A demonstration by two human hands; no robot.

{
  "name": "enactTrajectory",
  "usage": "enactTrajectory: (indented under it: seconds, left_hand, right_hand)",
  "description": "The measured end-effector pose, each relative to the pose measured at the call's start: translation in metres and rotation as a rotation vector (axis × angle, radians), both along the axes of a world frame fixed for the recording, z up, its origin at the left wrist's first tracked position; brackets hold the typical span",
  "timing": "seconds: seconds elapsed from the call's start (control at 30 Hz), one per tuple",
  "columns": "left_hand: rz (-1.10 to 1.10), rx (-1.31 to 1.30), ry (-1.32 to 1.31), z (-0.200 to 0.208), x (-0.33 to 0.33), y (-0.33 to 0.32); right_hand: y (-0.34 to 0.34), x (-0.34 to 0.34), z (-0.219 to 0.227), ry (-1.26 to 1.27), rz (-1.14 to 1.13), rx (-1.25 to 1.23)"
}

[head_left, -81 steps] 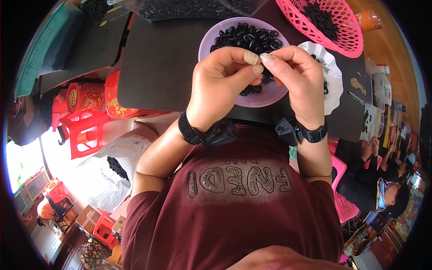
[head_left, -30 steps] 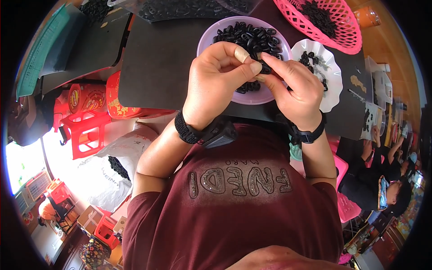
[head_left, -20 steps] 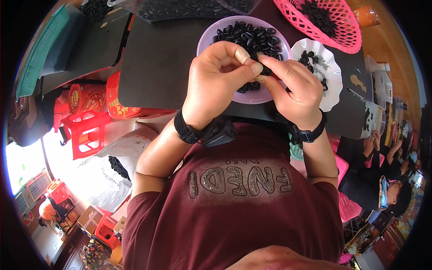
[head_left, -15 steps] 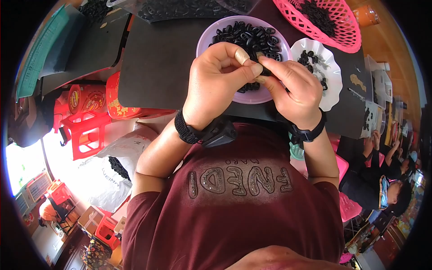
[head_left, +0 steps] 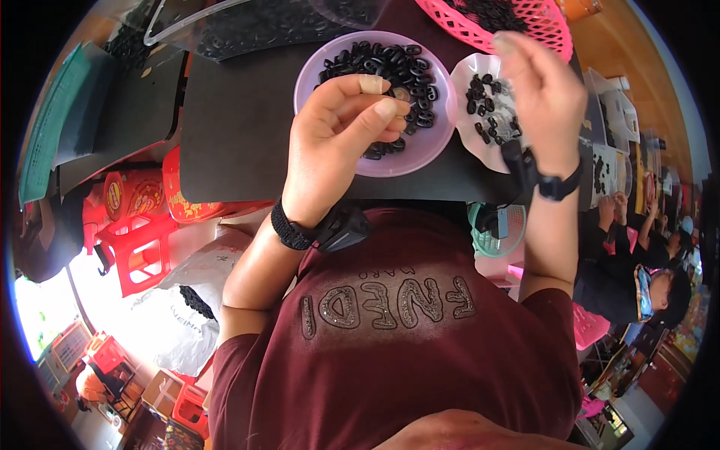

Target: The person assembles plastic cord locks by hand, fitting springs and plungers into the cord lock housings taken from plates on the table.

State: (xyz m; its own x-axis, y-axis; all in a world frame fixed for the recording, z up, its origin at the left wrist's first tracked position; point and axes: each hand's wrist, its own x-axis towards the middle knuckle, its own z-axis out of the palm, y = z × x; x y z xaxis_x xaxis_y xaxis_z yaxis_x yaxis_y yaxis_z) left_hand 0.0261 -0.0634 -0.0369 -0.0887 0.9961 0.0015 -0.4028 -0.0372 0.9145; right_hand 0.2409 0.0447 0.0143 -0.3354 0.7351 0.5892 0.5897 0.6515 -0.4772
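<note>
Black pieces (head_left: pixel 405 69) lie in a lilac bowl (head_left: pixel 431 148) beneath the left hand (head_left: pixel 334 131)

The bowl (head_left: pixel 426 148) beneath the left hand (head_left: pixel 328 135) is lilac, its oval pieces (head_left: pixel 403 64) black; the scalloped plate (head_left: pixel 501 160) by the right hand (head_left: pixel 551 105) is pink-tinged white, the basket (head_left: pixel 553 28) beyond it pink lattice.

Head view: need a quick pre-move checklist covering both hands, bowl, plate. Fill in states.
1. Left hand over the purple bowl: ok.
2. Left hand gripping something: cannot tell, its fingers hide any item.
3. Right hand away from the purple bowl: ok, raised near the pink basket.
4. Right hand empty: cannot tell, blurred.
5. Black pieces in the purple bowl: ok, plenty.
6. Scalloped plate fully visible: not ok, right side blocked.
</note>
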Motion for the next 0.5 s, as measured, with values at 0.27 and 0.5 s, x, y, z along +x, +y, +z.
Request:
enactTrajectory:
  seconds: [0.27, 0.5]
  left_hand:
    - [-0.02, -0.045, 0.004, -0.006, 0.001, 0.002]
    - [-0.038, -0.096, -0.005, -0.003, 0.0, 0.003]
  right_hand:
    - [0.039, 0.052, 0.003, -0.241, -0.193, 0.204]
    - [0.027, 0.079, -0.022, -0.444, -0.088, -0.273]
